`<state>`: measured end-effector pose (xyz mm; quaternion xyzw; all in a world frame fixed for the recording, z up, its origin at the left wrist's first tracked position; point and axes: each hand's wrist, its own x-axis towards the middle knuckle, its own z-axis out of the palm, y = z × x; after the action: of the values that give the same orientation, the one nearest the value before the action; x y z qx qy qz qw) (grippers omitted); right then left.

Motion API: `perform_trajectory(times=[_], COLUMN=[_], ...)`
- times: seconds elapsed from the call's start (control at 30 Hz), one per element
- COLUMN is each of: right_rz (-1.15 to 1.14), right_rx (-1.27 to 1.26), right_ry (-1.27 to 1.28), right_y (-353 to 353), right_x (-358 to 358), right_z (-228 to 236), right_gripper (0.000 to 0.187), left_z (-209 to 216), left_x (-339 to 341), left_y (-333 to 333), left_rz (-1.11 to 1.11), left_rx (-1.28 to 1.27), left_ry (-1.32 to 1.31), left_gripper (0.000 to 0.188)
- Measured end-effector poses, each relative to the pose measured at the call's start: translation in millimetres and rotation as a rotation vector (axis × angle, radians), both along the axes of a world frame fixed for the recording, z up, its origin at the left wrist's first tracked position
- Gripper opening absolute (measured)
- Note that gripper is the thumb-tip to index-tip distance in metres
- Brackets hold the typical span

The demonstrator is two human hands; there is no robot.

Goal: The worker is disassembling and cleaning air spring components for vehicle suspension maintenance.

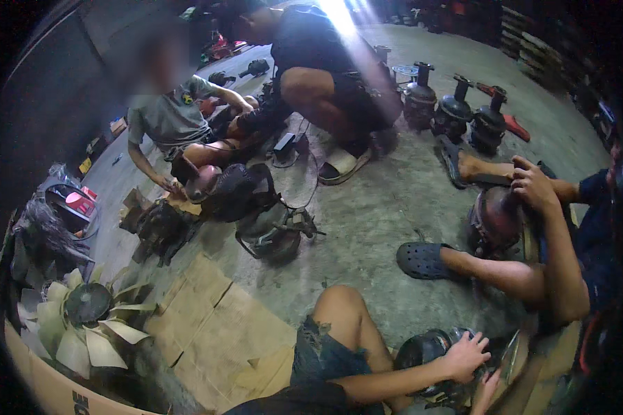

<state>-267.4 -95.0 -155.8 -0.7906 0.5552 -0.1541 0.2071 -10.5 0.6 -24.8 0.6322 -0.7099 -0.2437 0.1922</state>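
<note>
Low on the right, my left hand (466, 356) is laid over a dark, rounded machine part (422, 351), its fingers curled around the top. Just below it, my right hand (488, 393) shows only in part, with its fingers closed together close to the same part. What the right hand holds, if anything, cannot be made out. Beside it stands a thin, shiny metal piece (511, 351), and contact with the hand is unclear. My bent knee (340, 304) in torn denim shorts rises to the left of the part.
A person (561, 242) at right handles another round dark housing (495, 220). Two people (325, 76) sit and crouch farther back among motor-like parts (270, 232). Upright housings (454, 111) stand at far right. A large fan (88, 304) and flattened cardboard (221, 325) lie left.
</note>
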Motion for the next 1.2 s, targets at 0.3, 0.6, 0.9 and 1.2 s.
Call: perform_trajectory(times=[0.3, 0.6, 0.9, 1.2], right_rz=[-0.068, -0.109, 0.019, 0.255], right_rx=[0.190, 0.043, 0.177, 0.007], right_ry=[-0.203, -0.200, -0.173, -0.341], right_y=[26, 35, 34, 49], right_x=[22, 37, 9, 29], right_z=[32, 58, 30, 46], right_gripper=[0.059, 0.049, 0.057, 0.057], left_z=[5, 3, 4, 6], left_x=[3, 3, 3, 4], left_y=[0, 1, 2, 1], left_rz=[-0.028, -0.025, -0.035, -0.057], left_rx=[0.017, 0.001, 0.012, 0.072], left_ry=[-0.011, -0.029, -0.046, -0.051], left_gripper=[0.075, 0.074, 0.075, 0.076])
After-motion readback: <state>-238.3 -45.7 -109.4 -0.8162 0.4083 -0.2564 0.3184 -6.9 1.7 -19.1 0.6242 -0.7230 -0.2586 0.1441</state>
